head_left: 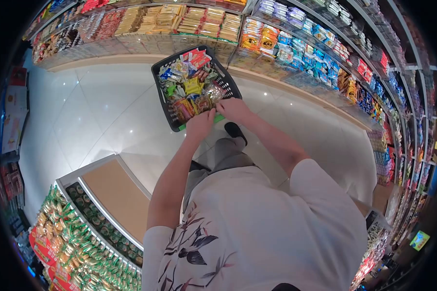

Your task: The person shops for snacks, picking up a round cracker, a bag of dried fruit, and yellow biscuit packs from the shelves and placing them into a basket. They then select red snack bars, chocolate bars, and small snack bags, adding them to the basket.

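Observation:
A black shopping basket [161, 104] with a green strip along its near side is in front of me, full of small wrapped snacks in mixed colours. My left hand [200, 123] is closed at the near rim, by the green strip. Close beside it, my right hand [232, 110] grips the same side nearer the right corner. The undersides of my fingers are hidden. Among the snacks in the basket are a yellow packet [193, 86] in the middle and red packets [199, 59] at the far end.
Beyond the basket runs a shelf of clear bins with brown-wrapped snacks [165, 18]; blue packets [301, 53] fill bins to the right. At lower left stands a display stand [116, 186] with green-tied bags [82, 247]. Pale floor tiles [102, 102] lie between, with my shoe [235, 133] near the basket.

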Available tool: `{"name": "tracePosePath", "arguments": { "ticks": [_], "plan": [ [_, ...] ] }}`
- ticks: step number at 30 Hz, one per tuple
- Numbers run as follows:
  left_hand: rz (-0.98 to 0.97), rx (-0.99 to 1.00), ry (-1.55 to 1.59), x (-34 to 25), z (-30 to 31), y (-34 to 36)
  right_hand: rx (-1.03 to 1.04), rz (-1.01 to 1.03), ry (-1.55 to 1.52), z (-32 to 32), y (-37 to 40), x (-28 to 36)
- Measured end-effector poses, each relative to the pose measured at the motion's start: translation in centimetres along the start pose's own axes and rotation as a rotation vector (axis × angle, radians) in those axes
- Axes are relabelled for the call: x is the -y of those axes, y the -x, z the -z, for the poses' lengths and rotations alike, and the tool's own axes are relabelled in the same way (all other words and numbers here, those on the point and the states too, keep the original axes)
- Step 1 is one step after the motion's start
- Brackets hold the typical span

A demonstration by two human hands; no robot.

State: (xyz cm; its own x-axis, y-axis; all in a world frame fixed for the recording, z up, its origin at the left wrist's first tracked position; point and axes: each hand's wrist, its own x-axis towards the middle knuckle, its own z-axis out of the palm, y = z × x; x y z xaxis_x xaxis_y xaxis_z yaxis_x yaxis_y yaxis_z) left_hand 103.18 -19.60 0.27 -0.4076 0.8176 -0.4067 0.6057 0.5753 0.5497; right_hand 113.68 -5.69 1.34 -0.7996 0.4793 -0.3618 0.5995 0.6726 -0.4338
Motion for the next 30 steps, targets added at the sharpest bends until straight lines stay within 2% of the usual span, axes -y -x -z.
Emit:
{"name": "tracePosePath", "arguments": {
  "ticks": [2, 5, 8, 11, 14, 20, 23, 26, 28, 30],
  "plan": [
    [0.048, 0.002, 0.035, -2.8, -0.8, -0.3, 0.055, 0.074, 0.009, 1.4, 0.3, -2.6],
    [0.222, 0.172, 0.370, -6.9, -2.0, -1.4, 0.135, 0.189, 0.013, 3.5, 0.6, -6.7],
    [0.403, 0.207, 0.476, -12.1, -2.6, -2.6, 0.177, 0.269, -0.003, 5.7, 0.2, -10.7],
    [0.407, 0.139, 0.393, -16.0, -5.3, -3.6, 0.205, 0.362, 0.040, 7.8, 0.1, -14.4],
    [0.422, -0.023, 0.270, -19.2, -8.3, -4.6, 0.195, 0.399, 0.015, 9.6, 0.2, -17.0],
    [0.508, -0.206, 0.237, -24.0, -11.3, -4.8, 0.282, 0.473, 0.078, 10.9, 0.4, -20.6],
    [0.547, -0.364, 0.159, -25.1, -13.6, -4.1, 0.183, 0.625, 0.125, 9.7, 0.8, -22.1],
    [0.617, -0.473, 0.069, -26.3, -15.8, -4.3, 0.174, 0.665, 0.150, 10.5, 2.0, -22.6],
    [0.605, -0.506, 0.053, -27.9, -16.9, -3.4, 0.080, 0.689, 0.142, 9.9, 3.5, -23.7],
    [0.617, -0.523, 0.086, -29.3, -18.1, -2.1, 0.172, 0.674, 0.185, 10.4, 5.2, -24.7]
  ]
}}
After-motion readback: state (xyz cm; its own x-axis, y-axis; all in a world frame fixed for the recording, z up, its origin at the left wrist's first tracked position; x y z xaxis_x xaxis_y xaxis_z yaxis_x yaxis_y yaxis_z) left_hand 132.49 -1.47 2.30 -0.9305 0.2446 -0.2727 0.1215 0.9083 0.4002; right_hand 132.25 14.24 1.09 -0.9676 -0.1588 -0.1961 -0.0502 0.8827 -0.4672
